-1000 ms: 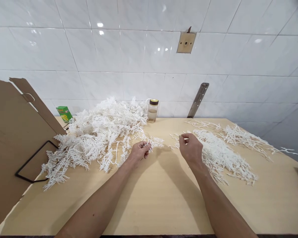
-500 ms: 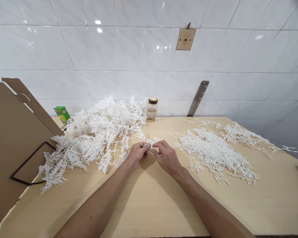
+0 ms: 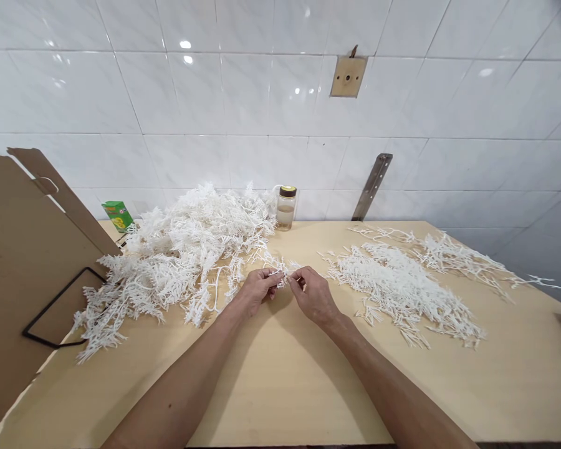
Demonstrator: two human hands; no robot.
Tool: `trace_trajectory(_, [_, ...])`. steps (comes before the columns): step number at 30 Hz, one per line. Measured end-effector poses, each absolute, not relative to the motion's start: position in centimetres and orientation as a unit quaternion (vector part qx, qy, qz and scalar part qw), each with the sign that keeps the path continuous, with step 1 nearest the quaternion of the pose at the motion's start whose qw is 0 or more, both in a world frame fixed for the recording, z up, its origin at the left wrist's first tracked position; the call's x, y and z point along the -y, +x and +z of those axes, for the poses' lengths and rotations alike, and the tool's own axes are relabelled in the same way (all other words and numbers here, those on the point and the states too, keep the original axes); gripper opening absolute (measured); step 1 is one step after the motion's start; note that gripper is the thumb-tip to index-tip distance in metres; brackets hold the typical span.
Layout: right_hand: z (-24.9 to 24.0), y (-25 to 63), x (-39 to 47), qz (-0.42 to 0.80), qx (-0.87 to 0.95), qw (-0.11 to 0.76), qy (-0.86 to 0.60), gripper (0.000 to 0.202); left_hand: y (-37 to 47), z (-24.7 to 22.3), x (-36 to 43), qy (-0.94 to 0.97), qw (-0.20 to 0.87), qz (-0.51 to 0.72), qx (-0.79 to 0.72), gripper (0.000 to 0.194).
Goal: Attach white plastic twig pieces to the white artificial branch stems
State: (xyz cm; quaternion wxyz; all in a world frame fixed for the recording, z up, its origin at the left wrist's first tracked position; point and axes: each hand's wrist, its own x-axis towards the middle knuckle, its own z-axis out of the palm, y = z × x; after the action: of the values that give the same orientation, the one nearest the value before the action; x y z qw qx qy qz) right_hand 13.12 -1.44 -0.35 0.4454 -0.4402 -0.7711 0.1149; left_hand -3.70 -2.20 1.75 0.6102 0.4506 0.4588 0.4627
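Note:
Near the middle of the wooden table (image 3: 285, 386), my left hand (image 3: 260, 288) pinches a small white branched piece (image 3: 283, 278) between thumb and fingers. My right hand (image 3: 311, 293) is closed in a pinch at the right end of that same piece, its fingertips just beside those of the left. A large heap of white branching sprigs (image 3: 187, 243) spreads to the left of my hands. On the right lies a flatter pile of white sprigs (image 3: 402, 287), with longer, barer white stems (image 3: 467, 259) behind it.
A capped jar (image 3: 285, 209) of liquid stands by the tiled wall behind the heap. At the left are a cardboard box (image 3: 37, 249), a black wire frame (image 3: 51, 312) and a green box (image 3: 117, 216). A metal bracket (image 3: 373, 187) leans at the wall.
My right hand's fingertips have shifted slightly right, away from the left hand's, and more of the white piece shows between them. The piles look the same.

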Motion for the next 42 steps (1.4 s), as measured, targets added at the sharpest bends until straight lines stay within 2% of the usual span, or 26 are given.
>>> trace_trajectory(8, [-0.3, 13.2, 1.5, 0.152, 0.775, 0.428, -0.439, 0.015, -4.1, 1.6, 1.9, 0.456, 0.642, 0.434, -0.438, 0.041])
trace_trajectory(15, [-0.4, 13.1, 1.7, 0.163, 0.791, 0.403, -0.430, 0.014, -3.8, 1.8, 2.2, 0.466, 0.602, 0.446, -0.469, 0.043])
trace_trajectory(22, [-0.3, 13.0, 1.7, 0.196, 0.793, 0.401, -0.414, 0.013, -3.4, 2.0, 2.2, 0.426, 0.603, 0.461, -0.493, 0.036])
trace_trajectory(30, [-0.7, 12.5, 2.0, 0.141, 0.786, 0.442, -0.408, 0.011, -3.0, 2.1, 2.6, 0.410, 0.576, 0.478, -0.522, 0.035])
trace_trajectory(35, [-0.7, 12.1, 2.3, 0.067, 0.801, 0.437, -0.403, 0.014, -2.8, 1.9, 2.6, 0.397, 0.557, 0.492, -0.539, 0.038])
trace_trajectory(42, [-0.8, 11.8, 2.3, 0.037, 0.797, 0.433, -0.420, 0.015, -3.0, 1.3, 2.0, 0.362, 0.575, 0.537, -0.500, 0.036])
